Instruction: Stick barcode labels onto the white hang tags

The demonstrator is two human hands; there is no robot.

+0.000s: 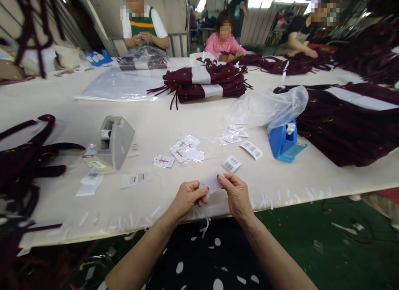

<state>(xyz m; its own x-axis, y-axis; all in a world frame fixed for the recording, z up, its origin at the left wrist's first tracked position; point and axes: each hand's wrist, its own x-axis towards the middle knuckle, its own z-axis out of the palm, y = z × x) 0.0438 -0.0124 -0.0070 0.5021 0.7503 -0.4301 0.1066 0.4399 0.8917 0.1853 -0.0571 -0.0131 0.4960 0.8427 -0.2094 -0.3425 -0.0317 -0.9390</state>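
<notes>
So the thing I've got here is one small whitish slip (213,183), thin and roughly rectangular from what shows, kinda see-through looking with a bit of sheen. My left hand (189,197) has its left end pinched under the thumb, and my right hand (236,193) has the right end the same way, so it's stretched between the two. It sits at a slant, right end higher and farther from me than the left. The face toward me looks mostly plain, with a tiny dark mark near my left thumb that's too small to read. It's up over the near edge of the table (165,184), around the middle.
</notes>
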